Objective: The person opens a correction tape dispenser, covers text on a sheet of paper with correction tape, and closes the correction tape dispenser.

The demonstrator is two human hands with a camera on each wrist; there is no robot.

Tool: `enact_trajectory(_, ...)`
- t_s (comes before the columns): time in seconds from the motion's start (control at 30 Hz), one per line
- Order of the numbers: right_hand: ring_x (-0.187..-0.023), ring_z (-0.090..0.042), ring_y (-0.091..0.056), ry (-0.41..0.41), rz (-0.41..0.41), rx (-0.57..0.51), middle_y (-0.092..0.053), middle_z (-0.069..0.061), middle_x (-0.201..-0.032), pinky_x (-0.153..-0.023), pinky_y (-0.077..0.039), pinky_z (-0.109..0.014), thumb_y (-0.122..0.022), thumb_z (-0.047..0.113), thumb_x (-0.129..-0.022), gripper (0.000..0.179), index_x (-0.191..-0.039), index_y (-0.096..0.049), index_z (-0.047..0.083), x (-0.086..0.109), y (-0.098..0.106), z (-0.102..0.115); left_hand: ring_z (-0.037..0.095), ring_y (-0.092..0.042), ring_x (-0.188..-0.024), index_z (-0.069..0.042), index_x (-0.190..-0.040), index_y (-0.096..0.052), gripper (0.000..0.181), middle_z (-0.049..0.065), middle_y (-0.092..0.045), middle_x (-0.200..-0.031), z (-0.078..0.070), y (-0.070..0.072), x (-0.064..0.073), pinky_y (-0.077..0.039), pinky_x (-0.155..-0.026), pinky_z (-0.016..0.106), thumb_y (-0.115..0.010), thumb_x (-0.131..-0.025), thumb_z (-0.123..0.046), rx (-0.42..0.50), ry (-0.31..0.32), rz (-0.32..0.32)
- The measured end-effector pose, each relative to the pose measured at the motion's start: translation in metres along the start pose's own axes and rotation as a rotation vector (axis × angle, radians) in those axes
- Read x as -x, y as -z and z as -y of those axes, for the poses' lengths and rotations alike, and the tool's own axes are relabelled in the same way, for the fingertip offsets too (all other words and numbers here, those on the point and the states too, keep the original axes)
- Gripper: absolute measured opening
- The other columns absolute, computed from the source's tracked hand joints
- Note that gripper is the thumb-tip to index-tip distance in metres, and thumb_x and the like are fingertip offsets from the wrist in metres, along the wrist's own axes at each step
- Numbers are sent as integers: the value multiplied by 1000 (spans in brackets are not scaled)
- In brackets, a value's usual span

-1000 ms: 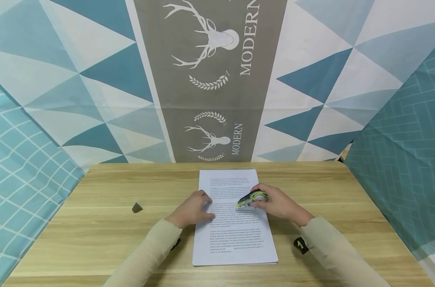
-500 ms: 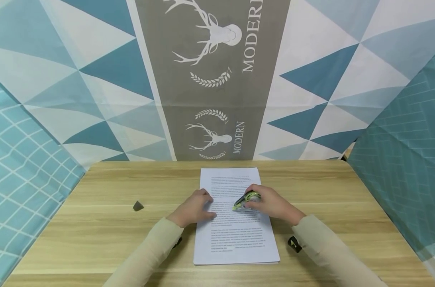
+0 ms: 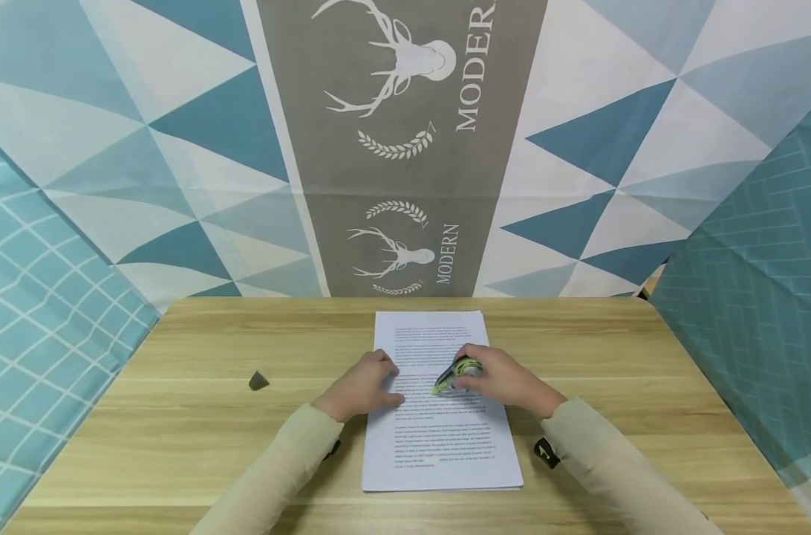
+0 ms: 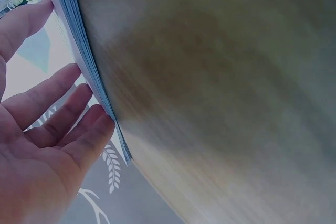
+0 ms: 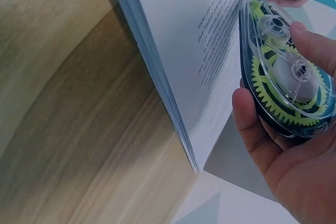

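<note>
A stack of printed paper (image 3: 439, 446) lies on the wooden table, its text running across the top sheet. My right hand (image 3: 502, 377) grips a correction tape dispenser (image 3: 457, 371), clear-sided with green gears and a dark edge. In the head view its green tip is at the printed lines near the middle of the page; whether it touches cannot be told. My left hand (image 3: 360, 388) rests at the stack's left edge, fingers spread and relaxed. In the left wrist view the fingertips (image 4: 71, 72) touch the edge of the sheets.
A small dark wedge-shaped piece (image 3: 258, 380) lies on the table (image 3: 178, 438) left of the left hand. A patterned cloth (image 3: 405, 148) hangs behind the table's far edge, with teal cloths at both sides.
The right hand has moved the correction tape dispenser slightly left and down over the page, most of it in the first half second. The left hand stays at the stack's edge.
</note>
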State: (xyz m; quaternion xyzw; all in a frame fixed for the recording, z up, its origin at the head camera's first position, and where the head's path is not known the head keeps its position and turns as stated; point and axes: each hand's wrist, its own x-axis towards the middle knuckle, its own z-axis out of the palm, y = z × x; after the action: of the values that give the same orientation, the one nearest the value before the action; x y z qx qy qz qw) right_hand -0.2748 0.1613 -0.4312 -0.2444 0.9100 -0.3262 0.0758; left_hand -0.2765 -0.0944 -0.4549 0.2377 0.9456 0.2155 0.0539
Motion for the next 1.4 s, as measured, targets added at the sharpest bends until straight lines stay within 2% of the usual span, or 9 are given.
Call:
enact_trajectory(0.2, -86, -11, -54, -16, 14, -11, -63, 5, -96, -79, -45, -33, -70, 24, -83, 20, -98, -57, 18, 0, -1, 2, 23, -53, -95, 4, -101, -66, 42, 12, -58, -104, 0, 0, 0, -46, -90, 38, -77, -74, -26, -3, 1, -1)
enact_trajectory(0.53, -87, -11, -54, -1, 17, -1, -63, 5, -98, -80, -45, -32, -71, 25, -83, 21, -98, -58, 19, -2, -4, 8, 23, -54, -94, 4, -100, -66, 40, 13, -58, -102, 0, 1, 1, -46, -89, 39, -77, -74, -25, -1, -32, -16)
enact_trajectory(0.9, -86, -10, -53, 22, 19, -4, -62, 6, -97, -80, -44, -31, -71, 28, -82, 22, -97, -58, 21, -9, -10, 10, 25, -55, -98, 4, -101, -66, 42, 13, -58, -104, 1, 0, 0, -46, -91, 39, -77, -74, -27, 11, -16, -7)
enact_trajectory(1.4, -87, -9, -53, 19, 32, -24, -63, 6, -99, -80, -45, -31, -69, 29, -84, 19, -98, -58, 21, -15, -17, 15, 22, -53, -94, 3, -101, -66, 41, 12, -57, -104, 2, -1, -1, -46, -89, 39, -77, -75, -27, 19, -17, -4)
